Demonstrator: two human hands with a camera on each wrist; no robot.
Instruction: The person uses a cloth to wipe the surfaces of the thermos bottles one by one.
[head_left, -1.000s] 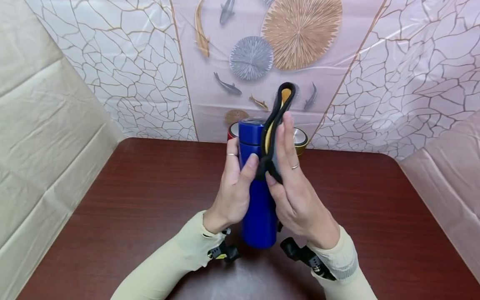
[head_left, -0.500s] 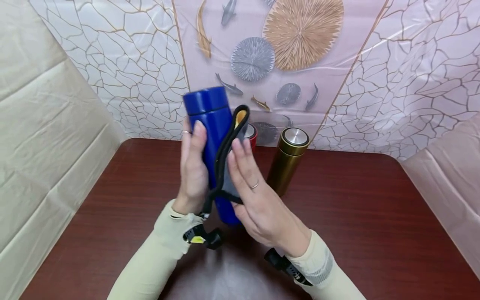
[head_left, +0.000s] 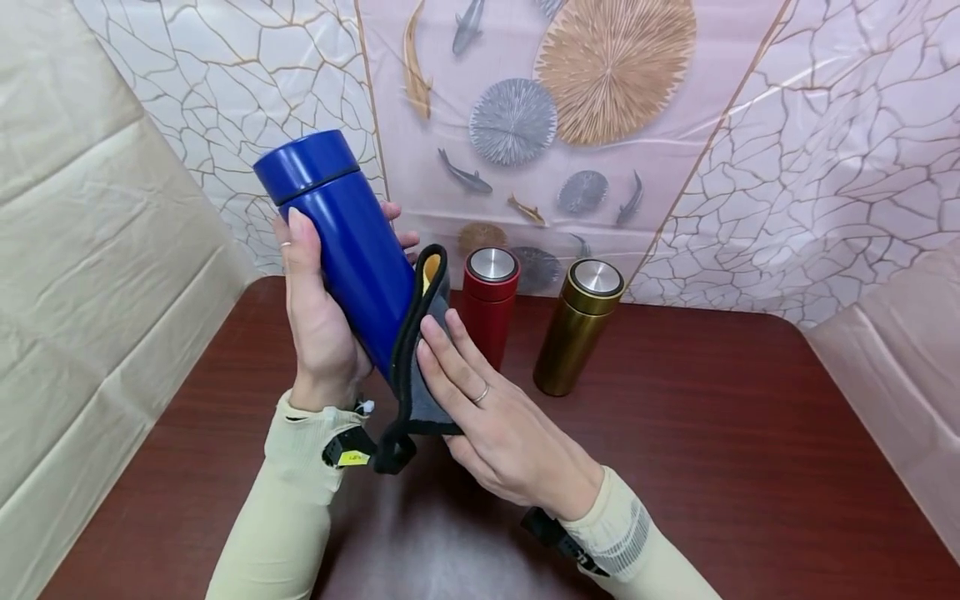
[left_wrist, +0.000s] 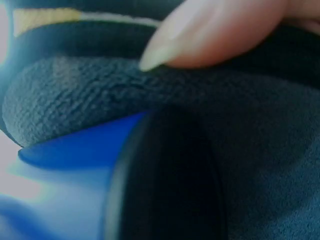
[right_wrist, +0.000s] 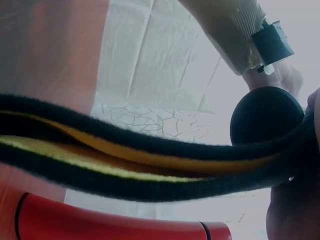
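My left hand (head_left: 322, 337) grips a blue vacuum flask (head_left: 352, 250) around its upper body, its lid tilted up to the left. In my right hand (head_left: 513, 437) is a folded grey microfiber cloth (head_left: 431, 396) with black edging and a yellow inner side. Its fingers lie straight along the cloth, at the flask's lower end. The left wrist view has the thumb (left_wrist: 220, 35) on the cloth's edge, close over the flask's dark base (left_wrist: 175, 180). That round base (right_wrist: 265, 117) also shows beyond the cloth in the right wrist view.
A red flask (head_left: 491, 308) and a gold flask (head_left: 577, 329) stand upright toward the back of the brown table (head_left: 712, 433), both with silver-topped lids. Patterned sheeting (head_left: 825, 167) hangs behind the table, and pale sheeting covers the sides.
The blue flask has moved left and up and tilted further, uncovering the red and gold flasks. The cloth has slid from its upper part to its lower end, and both hands have shifted left.
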